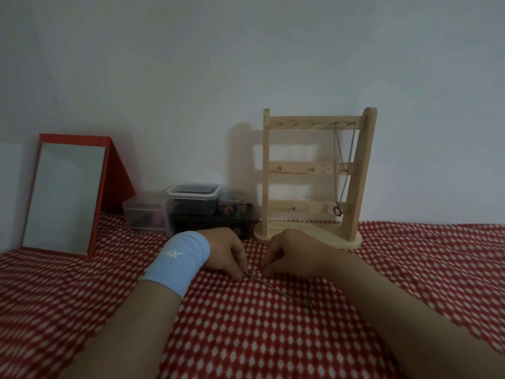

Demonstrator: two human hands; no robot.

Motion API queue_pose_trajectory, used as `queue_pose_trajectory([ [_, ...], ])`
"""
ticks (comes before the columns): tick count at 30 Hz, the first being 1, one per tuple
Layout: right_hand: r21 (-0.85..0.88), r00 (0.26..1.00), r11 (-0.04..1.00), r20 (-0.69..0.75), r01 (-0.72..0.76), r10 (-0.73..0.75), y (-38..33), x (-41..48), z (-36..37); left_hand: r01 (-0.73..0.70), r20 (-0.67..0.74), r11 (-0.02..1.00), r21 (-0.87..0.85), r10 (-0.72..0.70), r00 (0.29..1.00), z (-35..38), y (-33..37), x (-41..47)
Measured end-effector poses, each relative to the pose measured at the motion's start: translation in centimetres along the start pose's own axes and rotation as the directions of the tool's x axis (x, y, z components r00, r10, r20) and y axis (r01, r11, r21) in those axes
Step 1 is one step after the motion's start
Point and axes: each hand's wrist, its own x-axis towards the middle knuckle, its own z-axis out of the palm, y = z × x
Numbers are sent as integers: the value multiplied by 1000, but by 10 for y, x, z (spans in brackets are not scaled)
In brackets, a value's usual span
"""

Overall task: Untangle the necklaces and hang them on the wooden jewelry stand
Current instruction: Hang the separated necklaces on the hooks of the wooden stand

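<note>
A thin silver necklace chain [284, 289] lies on the red-and-white patterned cloth [246, 332], running from between my hands toward the lower right. My left hand [226, 250], with a light blue wristband, pinches the chain's upper end. My right hand [295, 251] pinches the same end from the other side, fingertips almost meeting the left's. Behind the hands stands the wooden jewelry stand [314, 176] with three hook bars. A silver necklace with a ring pendant [341, 170] hangs from a hook at the right of its top bar.
A red-framed mirror [68, 195] leans against the wall at the left. Clear plastic boxes [191, 206] with small items sit between the mirror and the stand, just behind my left hand. A plain white wall is behind everything.
</note>
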Motion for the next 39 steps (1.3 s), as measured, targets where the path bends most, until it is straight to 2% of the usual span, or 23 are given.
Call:
queue_pose_trajectory([
  [4, -62, 991, 990, -48, -127, 124, 5, -2, -7, 69, -53, 997, 24, -68, 996, -4, -10, 0],
  [9, -346, 942, 876, -114, -336, 316, 18, -8, -17, 160, -40, 987, 20, -159, 986, -7, -10, -3],
  [11, -398, 937, 849, -151, -349, 315, 16, -6, -15, 160, -44, 987, -8, -161, 986, -7, -7, -2],
  [12, -378, 947, 870, -176, -316, 268, 14, -4, -12, 154, -52, 988, -30, -156, 986, -6, -6, -3],
  [14, -181, 972, 968, -186, -174, 141, 4, -2, -8, 117, -83, 990, -75, -123, 989, -5, -2, -3],
  [16, 34, 997, 998, -56, -45, 47, -10, -4, -4, 58, -147, 989, -135, -78, 986, -3, -1, -1],
  [17, 41, 1000, 999, 8, -3, 3, -14, -3, -2, 32, -186, 982, -186, -67, 980, -5, 0, 0],
  [19, -8, 998, 999, 45, 41, -41, -15, -1, 2, -11, -219, 969, -248, -45, 975, -7, 0, -2],
  [21, 11, 1000, 1000, 20, 11, -12, -10, 0, 1, -43, -228, 960, -278, -22, 973, -11, -1, -4],
  [24, -13, 996, 996, 8, -93, 93, 0, -2, -3, -33, -246, 894, -447, -87, 965, -14, -9, -9],
  [26, -48, 988, 987, -1, -156, 156, 5, -3, -9, 31, -219, 910, -414, -132, 967, -17, -13, -8],
  [27, -53, 985, 984, -21, -173, 172, 8, -3, -11, 77, -178, 939, -334, -143, 974, -20, -14, -9],
  [30, -74, 978, 979, -96, -192, 185, 12, -5, -18, 216, -65, 975, 54, -212, 975, -22, -7, -14],
  [31, -51, 976, 980, -109, -194, 187, 13, -5, -18, 211, -79, 970, 119, -203, 976, -21, -4, -12],
  [32, 2, 976, 982, -113, -188, 187, 13, -4, -18, 159, -128, 981, 113, -144, 981, -18, 1, -10],
  [34, 171, 975, 976, -152, -136, 163, 10, -6, -20, -29, -254, 996, -80, 8, 967, -11, 13, -2],
  [35, 267, 972, 959, -185, -94, 147, 8, -6, -21, -139, -300, 962, -235, 65, 952, -6, 18, 2],
  [37, 421, 961, 907, -244, -14, 128, 2, -11, -27, -314, -345, 814, -489, 150, 926, 5, 30, 8],
  [39, 510, 955, 860, -262, 17, 136, -2, -15, -33, -363, -349, 674, -643, 165, 923, 14, 35, 13],
])
